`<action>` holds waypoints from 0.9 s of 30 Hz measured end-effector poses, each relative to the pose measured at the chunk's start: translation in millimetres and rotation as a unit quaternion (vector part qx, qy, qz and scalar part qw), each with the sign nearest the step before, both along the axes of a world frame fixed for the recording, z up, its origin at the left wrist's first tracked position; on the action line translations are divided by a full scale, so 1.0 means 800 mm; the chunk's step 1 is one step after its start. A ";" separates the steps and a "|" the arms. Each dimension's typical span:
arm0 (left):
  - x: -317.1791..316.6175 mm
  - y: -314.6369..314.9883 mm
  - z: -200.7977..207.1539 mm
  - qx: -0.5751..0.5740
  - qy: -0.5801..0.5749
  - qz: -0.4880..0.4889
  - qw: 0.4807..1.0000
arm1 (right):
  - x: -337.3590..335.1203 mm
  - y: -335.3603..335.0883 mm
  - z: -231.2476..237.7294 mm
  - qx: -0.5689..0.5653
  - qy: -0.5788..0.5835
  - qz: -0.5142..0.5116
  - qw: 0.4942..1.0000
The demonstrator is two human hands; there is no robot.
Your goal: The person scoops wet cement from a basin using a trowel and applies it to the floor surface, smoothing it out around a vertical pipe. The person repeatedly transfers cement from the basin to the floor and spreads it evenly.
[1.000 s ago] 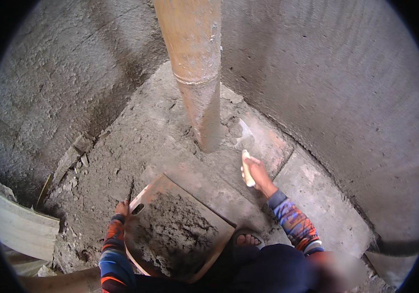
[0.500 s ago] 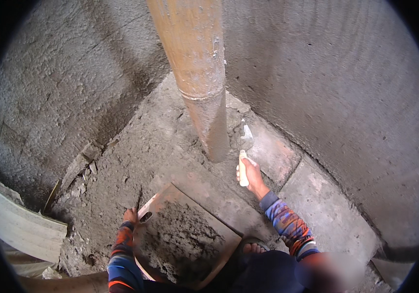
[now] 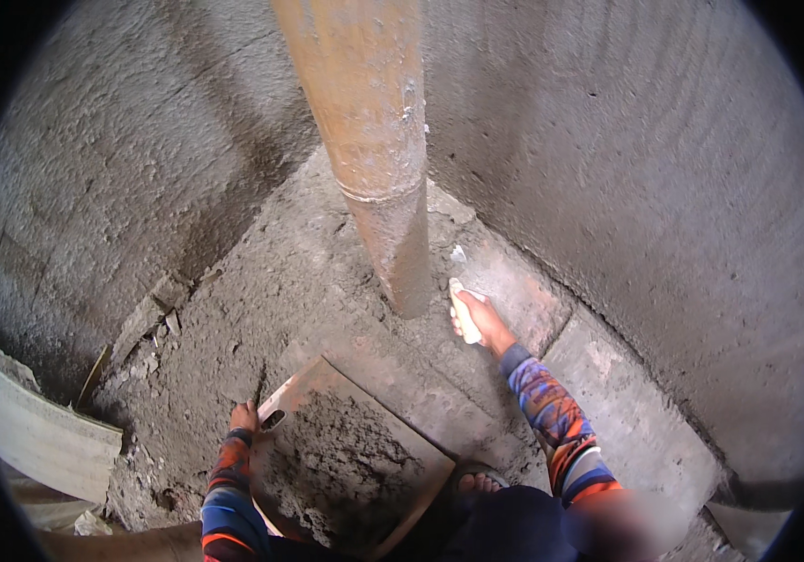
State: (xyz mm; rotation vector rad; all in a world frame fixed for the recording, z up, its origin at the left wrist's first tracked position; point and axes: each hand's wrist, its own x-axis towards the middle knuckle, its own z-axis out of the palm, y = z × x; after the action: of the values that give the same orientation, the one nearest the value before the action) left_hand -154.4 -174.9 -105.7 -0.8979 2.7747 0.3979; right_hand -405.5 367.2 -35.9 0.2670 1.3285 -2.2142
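My right hand point(image 3: 486, 323) is closed round the pale handle of a trowel point(image 3: 465, 309). The blade points away from me, just right of the post's foot; only a bright patch of it stands out against the grey mortar. The round orange-brown post point(image 3: 378, 140), smeared with cement, rises from the floor in the corner. At lower left my left hand point(image 3: 244, 416) has its fingers curled beside the slotted corner of a mortar tray point(image 3: 435, 468); a thin dark line runs up from the fingers, and what they grip is unclear. Wet grey mortar point(image 3: 346, 459) is heaped in the tray.
Rough cement walls point(image 3: 626, 140) meet behind the post. Flat slabs point(image 3: 608, 393) line the right side, and lumpy mortar covers the floor at left. Broken pieces point(image 3: 154, 314) and a pale curved board point(image 3: 41, 431) lie along the left wall. My foot point(image 3: 479, 480) is beside the tray.
The trowel has tilted and less of its blade shows now. My right hand has shifted slightly. The left hand keeps its place at the tray's corner; the whole view has moved a little.
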 end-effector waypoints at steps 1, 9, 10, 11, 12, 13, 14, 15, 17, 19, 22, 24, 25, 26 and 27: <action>-0.005 0.009 -0.002 0.008 -0.013 -0.002 1.000 | -0.003 -0.003 -0.001 -0.011 -0.010 -0.015 1.000; 0.014 -0.033 -0.025 -0.039 -0.015 0.006 0.999 | 0.005 -0.015 -0.008 -0.054 -0.009 -0.025 0.998; 0.005 -0.016 -0.023 -0.025 -0.017 0.013 0.999 | 0.007 -0.003 -0.005 -0.036 -0.002 -0.023 0.999; -0.001 0.006 -0.018 -0.010 -0.015 -0.006 1.000 | 0.014 0.010 -0.002 -0.019 -0.005 -0.026 0.999; 0.005 -0.010 -0.016 -0.022 -0.011 -0.008 1.000 | 0.017 0.006 0.003 -0.021 0.000 -0.015 1.000; 0.009 -0.029 -0.014 -0.033 -0.006 -0.010 0.999 | 0.019 0.003 0.008 -0.023 0.004 -0.004 1.000; 0.014 -0.038 -0.018 -0.038 -0.002 -0.013 0.999 | 0.021 0.007 0.012 -0.019 0.009 0.006 1.000; 0.016 -0.036 -0.019 -0.035 -0.007 -0.029 0.999 | 0.026 0.013 0.015 -0.024 0.009 -0.001 1.000; 0.011 -0.037 -0.016 -0.028 -0.013 -0.061 0.998 | 0.035 0.026 0.026 -0.032 0.011 -0.015 0.999; 0.007 -0.024 -0.010 -0.016 -0.008 -0.026 0.999 | 0.048 0.040 0.038 -0.032 0.005 -0.032 0.999; 0.000 -0.007 0.010 -0.011 -0.012 -0.013 1.000 | 0.077 0.064 0.053 -0.005 0.000 -0.046 0.999; 0.013 -0.040 0.005 -0.001 -0.019 -0.048 0.999 | 0.104 0.063 0.056 0.008 0.001 -0.048 0.999; 0.007 -0.030 0.007 0.027 -0.024 -0.051 0.998 | 0.124 0.075 0.058 0.040 0.009 -0.035 0.999; 0.002 -0.027 0.015 0.049 -0.026 -0.054 0.997 | 0.149 0.083 0.069 0.067 0.019 -0.023 0.997; 0.004 -0.036 0.015 0.071 -0.032 -0.049 0.996 | 0.172 0.084 0.080 0.088 0.031 -0.007 0.996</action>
State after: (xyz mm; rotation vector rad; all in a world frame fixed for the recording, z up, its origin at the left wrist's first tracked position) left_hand -151.0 -203.8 -93.3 -0.7271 2.6803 0.5332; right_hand -268.3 434.6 28.4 0.2753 1.5632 -2.1337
